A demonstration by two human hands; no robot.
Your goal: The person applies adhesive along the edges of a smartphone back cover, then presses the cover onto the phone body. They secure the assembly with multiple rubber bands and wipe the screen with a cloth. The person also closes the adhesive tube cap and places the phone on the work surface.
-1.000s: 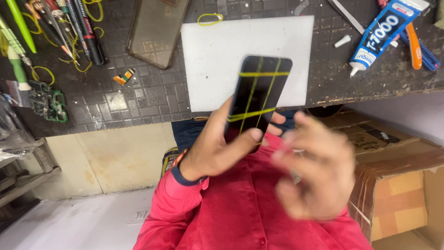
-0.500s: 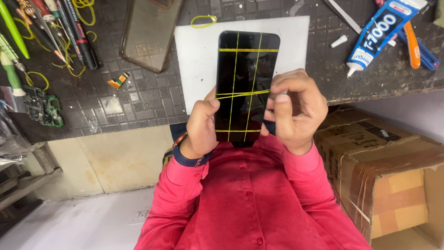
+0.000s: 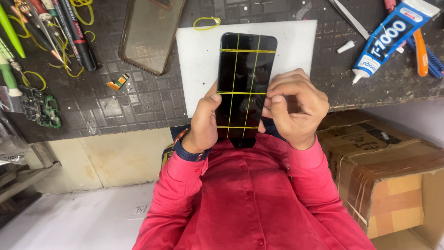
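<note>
Both hands grasp a black smartphone (image 3: 245,85) bound with yellow rubber bands (image 3: 241,93), held over a white mat (image 3: 199,65) on the dark tabletop (image 3: 138,102). Left hand (image 3: 203,122) grip clenched on the left edge, right hand (image 3: 293,106) grip on the right edge. Clear phone case (image 3: 150,34) upper left, glue tube (image 3: 386,39) upper right.

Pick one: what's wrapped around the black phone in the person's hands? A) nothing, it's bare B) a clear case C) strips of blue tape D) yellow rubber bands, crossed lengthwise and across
D: thin yellow rubber bands run both lengthwise and across the black phone, which the left hand and right hand grip at its lower sides over the white mat.
</note>
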